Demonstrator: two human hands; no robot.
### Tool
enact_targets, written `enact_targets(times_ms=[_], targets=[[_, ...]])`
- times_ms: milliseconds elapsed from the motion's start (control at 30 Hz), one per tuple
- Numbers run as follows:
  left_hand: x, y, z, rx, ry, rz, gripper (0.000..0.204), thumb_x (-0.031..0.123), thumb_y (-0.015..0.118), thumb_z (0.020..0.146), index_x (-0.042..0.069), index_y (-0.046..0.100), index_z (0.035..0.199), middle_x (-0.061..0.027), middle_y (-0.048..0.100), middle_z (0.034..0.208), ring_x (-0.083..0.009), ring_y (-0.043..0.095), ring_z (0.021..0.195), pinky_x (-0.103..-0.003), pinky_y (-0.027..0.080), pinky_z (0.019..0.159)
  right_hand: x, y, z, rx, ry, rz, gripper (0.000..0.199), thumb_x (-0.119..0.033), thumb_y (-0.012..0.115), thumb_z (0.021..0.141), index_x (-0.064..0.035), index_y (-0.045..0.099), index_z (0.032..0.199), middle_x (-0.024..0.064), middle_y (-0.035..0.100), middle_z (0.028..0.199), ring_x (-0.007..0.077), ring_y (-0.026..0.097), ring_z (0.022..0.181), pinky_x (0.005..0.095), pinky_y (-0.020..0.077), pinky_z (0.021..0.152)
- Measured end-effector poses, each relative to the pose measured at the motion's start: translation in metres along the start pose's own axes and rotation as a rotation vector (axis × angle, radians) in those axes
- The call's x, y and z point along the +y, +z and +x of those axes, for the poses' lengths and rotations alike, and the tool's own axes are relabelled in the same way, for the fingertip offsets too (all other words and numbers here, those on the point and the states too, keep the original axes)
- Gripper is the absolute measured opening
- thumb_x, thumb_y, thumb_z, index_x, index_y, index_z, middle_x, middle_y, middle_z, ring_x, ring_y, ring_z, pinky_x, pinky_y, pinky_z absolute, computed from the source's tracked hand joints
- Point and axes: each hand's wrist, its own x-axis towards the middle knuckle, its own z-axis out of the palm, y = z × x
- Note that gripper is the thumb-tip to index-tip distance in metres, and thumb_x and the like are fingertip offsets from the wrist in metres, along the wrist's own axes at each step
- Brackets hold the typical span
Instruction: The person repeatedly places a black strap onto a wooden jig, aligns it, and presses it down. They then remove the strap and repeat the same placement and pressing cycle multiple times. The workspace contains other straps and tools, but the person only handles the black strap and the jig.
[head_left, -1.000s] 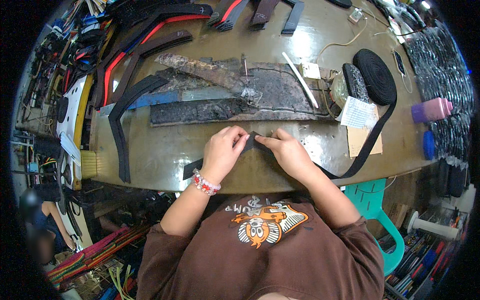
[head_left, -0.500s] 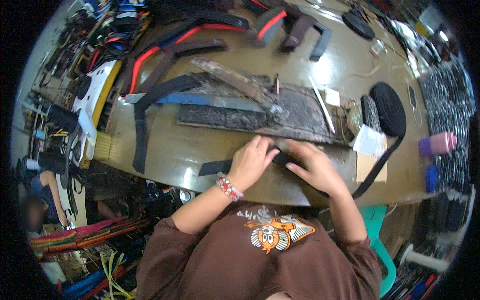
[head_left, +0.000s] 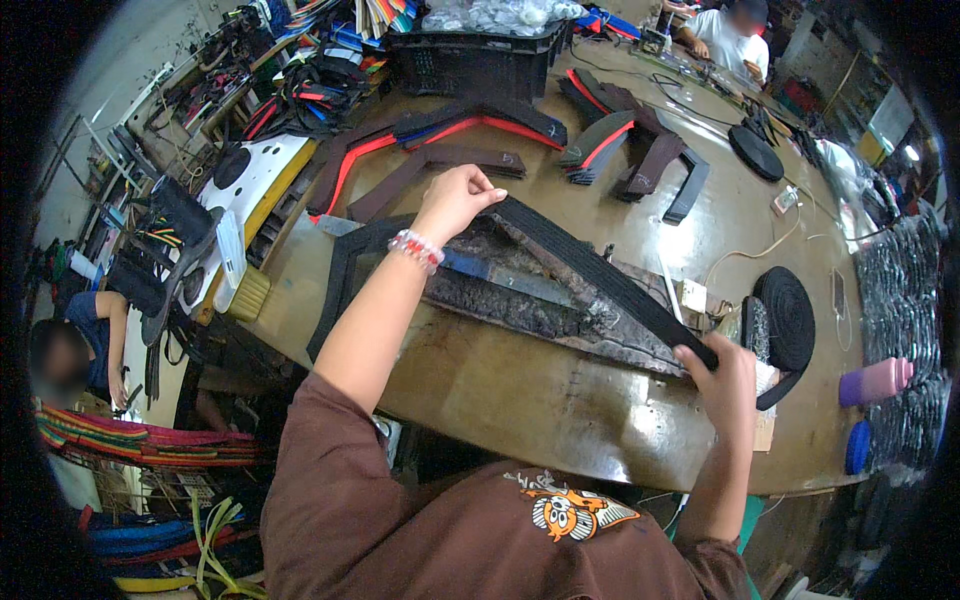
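A wide black elastic-like strap (head_left: pixel 605 275) is stretched slantwise above the table between my two hands. My left hand (head_left: pixel 462 203), with a beaded bracelet at the wrist, pinches its far end between thumb and fingers. Lower and to the right, my right hand (head_left: pixel 726 378) is closed around the strap, thumb on top. Past that hand the strap leads to a coiled black roll (head_left: pixel 785 318) at the right. Under the strap lies a dark, scorched-looking board (head_left: pixel 520 328) with a blue-and-grey metal ruler (head_left: pixel 510 284) on it.
Dark folded strips (head_left: pixel 460 160), some red-edged, lie across the table's far side. A black crate (head_left: pixel 475 65) of clear plastic stands behind them. A pink-and-purple bottle (head_left: pixel 875 382) is at the right edge. Other people sit at far right and lower left.
My hands have come apart from close together near the table edge. The left moved up and away, the right moved right, drawing the strap out straight. The view has shifted.
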Motion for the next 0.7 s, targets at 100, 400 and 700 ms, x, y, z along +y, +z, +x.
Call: enact_targets(times_ms=[100,400,700], targets=[[-0.020,0.015,0.017,-0.092,-0.054,0.138,0.032,0.038,0.073,0.074,0.007,0.067,0.080,-0.0117,0.069,0.088,-0.0266,0.065,0.085,-0.039,0.049,0.076,0.006,0.011,0.020,-0.158,0.080,-0.031,0.035,-0.029,0.074,0.075,0.0035,0.064,0.080,0.0225,0.060,0.066,0.0376,0.060,0.062,0.0401,0.0461,0.059],[-0.037,0.026,0.020,-0.048,-0.043,0.140,0.037,0.034,0.074,0.076,-0.001,0.066,0.086,-0.0184,0.068,0.086,-0.0268,0.066,0.082,-0.036,0.050,0.076,0.032,0.070,-0.009,-0.165,0.200,0.180,0.042,-0.027,0.075,0.077,0.0063,0.052,0.067,0.0205,0.046,0.054,0.0222,0.033,0.050,0.0382,0.0371,0.049],[-0.026,0.012,0.014,0.028,-0.055,0.256,0.035,0.036,0.071,0.078,0.003,0.066,0.085,-0.0151,0.068,0.087,-0.0277,0.066,0.083,-0.037,0.050,0.076,0.050,0.078,-0.026,-0.069,0.157,0.190,0.040,-0.028,0.071,0.081,0.0058,0.053,0.068,0.0184,0.047,0.055,0.0201,0.038,0.050,0.0366,0.0373,0.050]])
